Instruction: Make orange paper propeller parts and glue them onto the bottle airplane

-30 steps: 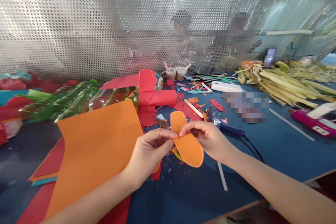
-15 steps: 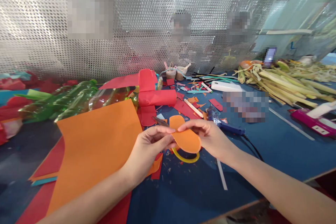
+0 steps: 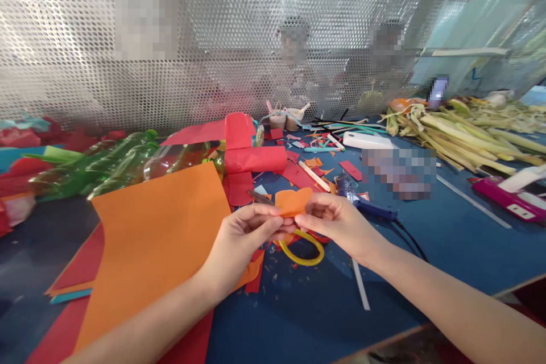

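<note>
Nothing can be read here — no text, label, brand, number or sign shows legibly on anything.

Both the left hand [image 3: 249, 236] and the right hand [image 3: 341, 222] cover the lower part of the bent orange piece [image 3: 292, 199], and the middle of the scissors [image 3: 303, 262] is hidden beneath them. An orange sheet [image 3: 157, 256] hides most of the red sheet [image 3: 60, 327], which the bottom of the view cuts off. Toward the right edge of the bench [image 3: 294, 318], a pixelated patch [image 3: 398, 173] obscures something, and the magenta power strip [image 3: 492, 193] is cropped. Shapes behind the mesh [image 3: 239, 28], past the far edge, are blurred.
</note>
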`<action>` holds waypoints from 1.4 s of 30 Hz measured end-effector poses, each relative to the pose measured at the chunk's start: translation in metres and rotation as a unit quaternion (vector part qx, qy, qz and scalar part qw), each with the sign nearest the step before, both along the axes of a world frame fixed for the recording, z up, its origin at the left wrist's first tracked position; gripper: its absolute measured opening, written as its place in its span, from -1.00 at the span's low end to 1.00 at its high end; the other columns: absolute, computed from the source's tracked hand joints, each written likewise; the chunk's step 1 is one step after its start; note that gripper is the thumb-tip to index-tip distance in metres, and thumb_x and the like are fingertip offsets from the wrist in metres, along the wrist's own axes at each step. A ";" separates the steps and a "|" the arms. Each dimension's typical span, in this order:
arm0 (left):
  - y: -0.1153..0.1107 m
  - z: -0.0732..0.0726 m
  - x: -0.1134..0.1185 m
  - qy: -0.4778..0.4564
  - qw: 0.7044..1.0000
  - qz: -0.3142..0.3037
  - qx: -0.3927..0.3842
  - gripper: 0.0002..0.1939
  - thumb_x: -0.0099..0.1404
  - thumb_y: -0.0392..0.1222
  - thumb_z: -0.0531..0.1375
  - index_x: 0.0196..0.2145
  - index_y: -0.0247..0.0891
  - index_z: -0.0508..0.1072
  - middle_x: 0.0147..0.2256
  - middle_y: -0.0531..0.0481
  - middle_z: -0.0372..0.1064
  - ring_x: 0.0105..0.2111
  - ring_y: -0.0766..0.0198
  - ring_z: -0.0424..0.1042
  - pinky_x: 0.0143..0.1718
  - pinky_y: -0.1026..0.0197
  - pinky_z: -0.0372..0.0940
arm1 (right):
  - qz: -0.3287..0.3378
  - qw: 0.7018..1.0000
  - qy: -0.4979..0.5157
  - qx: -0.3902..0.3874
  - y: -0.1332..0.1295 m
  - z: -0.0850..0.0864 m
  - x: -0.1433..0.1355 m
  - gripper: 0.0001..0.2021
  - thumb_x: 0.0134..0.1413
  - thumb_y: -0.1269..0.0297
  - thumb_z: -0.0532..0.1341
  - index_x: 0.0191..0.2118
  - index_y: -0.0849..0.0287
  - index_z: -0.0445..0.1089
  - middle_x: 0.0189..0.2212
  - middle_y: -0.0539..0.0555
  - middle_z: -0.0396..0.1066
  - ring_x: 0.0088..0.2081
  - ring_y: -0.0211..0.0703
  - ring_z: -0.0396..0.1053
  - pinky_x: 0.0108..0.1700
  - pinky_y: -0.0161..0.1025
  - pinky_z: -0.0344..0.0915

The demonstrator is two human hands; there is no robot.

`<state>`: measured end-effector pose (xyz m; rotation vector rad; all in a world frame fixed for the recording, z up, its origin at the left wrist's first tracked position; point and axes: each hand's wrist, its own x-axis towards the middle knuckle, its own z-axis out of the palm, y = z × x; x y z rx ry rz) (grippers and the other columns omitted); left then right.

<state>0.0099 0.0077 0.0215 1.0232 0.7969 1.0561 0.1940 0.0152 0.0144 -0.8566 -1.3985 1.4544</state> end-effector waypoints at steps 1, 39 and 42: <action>0.000 -0.001 0.000 -0.002 1.000 0.004 -0.002 -0.88 0.10 -0.22 0.38 -0.42 -0.25 0.51 -0.46 0.03 0.59 -0.38 0.30 0.58 -0.31 0.40 0.44 | 0.001 1.000 -0.003 0.005 0.000 0.000 0.000 -0.86 -0.04 0.31 0.34 -0.27 0.13 0.50 -0.40 -0.02 0.52 -0.34 -0.27 0.48 -0.26 -0.33 0.43; -0.001 0.003 0.004 -0.012 0.998 0.036 -0.056 -0.79 -0.04 -0.19 0.45 -0.50 -0.28 0.50 -0.42 -0.06 0.60 -0.36 0.27 0.59 -0.38 0.50 0.41 | -0.064 0.997 0.038 0.011 -0.001 -0.002 -0.003 -0.83 -0.15 0.27 0.39 -0.36 0.17 0.48 -0.48 -0.04 0.45 -0.41 -0.28 0.43 -0.31 -0.33 0.38; -0.002 0.002 0.004 -0.013 0.998 0.039 -0.056 -0.79 -0.03 -0.19 0.45 -0.49 -0.28 0.50 -0.42 -0.06 0.60 -0.37 0.29 0.59 -0.39 0.51 0.41 | -0.068 0.997 0.040 -0.009 -0.001 -0.002 -0.003 -0.79 -0.18 0.26 0.41 -0.35 0.17 0.48 -0.45 -0.04 0.48 -0.40 -0.26 0.45 -0.27 -0.30 0.40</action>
